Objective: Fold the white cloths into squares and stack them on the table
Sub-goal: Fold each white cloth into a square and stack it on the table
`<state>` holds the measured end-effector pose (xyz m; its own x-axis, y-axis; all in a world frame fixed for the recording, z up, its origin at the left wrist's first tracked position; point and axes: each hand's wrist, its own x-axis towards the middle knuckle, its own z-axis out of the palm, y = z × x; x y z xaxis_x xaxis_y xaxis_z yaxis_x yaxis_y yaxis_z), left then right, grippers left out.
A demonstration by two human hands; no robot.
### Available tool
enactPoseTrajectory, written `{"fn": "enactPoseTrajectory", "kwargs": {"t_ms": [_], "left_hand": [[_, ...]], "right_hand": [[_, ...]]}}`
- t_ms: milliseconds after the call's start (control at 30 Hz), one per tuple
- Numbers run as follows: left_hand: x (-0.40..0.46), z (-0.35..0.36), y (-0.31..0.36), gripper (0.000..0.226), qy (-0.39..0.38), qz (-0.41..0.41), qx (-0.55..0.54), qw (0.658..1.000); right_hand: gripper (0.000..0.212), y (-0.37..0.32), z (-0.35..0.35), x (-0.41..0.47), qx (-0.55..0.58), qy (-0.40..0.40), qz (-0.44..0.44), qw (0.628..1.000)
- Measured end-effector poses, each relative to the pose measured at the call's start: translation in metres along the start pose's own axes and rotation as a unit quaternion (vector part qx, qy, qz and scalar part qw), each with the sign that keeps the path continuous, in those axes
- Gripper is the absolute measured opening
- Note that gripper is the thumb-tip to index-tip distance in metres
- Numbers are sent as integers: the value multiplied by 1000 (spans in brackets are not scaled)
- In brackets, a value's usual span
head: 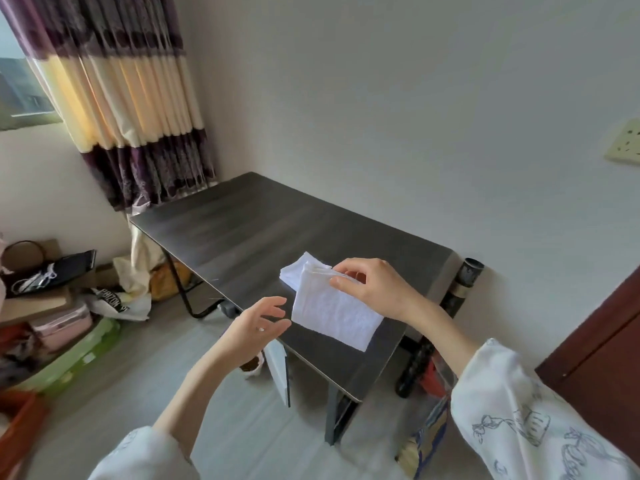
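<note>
White terry cloth (pixel 332 315), part-folded, held up by the right hand (pixel 372 289) — thumb and fingers pinch its upper folded edge, so the rest hangs as a flat panel and, by judgement, can be squared before it goes down. Position: above the near half of the table (pixel 242 233), lower corner at or just over the top; contact cannot be told.

Left hand (pixel 258 325) — fingers spread and relaxed, holding nothing, just beside the cloth's lower left corner; likely placed to catch that free edge for the next fold.

Folded pile (pixel 298 271) — white, lying on the table directly behind the held cloth and partly hidden by it; count of pieces cannot be told. Judged to be the stack that the held cloth joins.

Table — dark wood-grain top, dark metal legs, set against the wall.

Surroundings, relative to the table:
- Striped curtain (pixel 135 109), purple and cream, beyond the far end.
- Boxes and bags (pixel 52 306) on the floor to its left, well apart.
- 1 dark tube (pixel 453 299) leaning at its right side.
- Wall socket (pixel 625 143) above and to the right.

Nothing stands between the held cloth and the pile.
</note>
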<state>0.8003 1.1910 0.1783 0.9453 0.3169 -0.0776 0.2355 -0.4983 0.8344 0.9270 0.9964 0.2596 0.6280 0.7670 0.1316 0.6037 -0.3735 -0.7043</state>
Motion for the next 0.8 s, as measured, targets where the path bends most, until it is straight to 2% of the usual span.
{"fn": "enactPoseTrajectory", "kwargs": {"t_ms": [67,133,200,267,333,400,500,600,800], "left_hand": [[34,-27,-16,57,-59,-7,-33,998],[65,-52,-28,64,-113,-12,-51,992],[96,-72,-33,61,-142,-2,-85,986],[124,-84,-35,46,-159,1,-123,980],[157,-90,-42,27,-153,-12,-141,978],[182,-89,-46,19,-116,-32,-155,981],[236,-88,-64,19,-86,-71,-207,972],[290,-81,-80,21,-75,-96,-252,960],[376,-48,-115,18,-82,-173,-251,949]], "right_hand": [[23,2,14,39,11,-4,10,1000],[22,2,25,76,24,-9,26,999],[20,3,29,110,42,-8,40,998],[18,9,32,140,59,-4,54,997],[16,20,35,171,71,4,70,995],[17,32,37,190,80,19,86,993],[21,68,44,235,83,35,127,988],[16,111,51,279,60,34,166,984],[26,191,67,342,73,3,271,960]]}}
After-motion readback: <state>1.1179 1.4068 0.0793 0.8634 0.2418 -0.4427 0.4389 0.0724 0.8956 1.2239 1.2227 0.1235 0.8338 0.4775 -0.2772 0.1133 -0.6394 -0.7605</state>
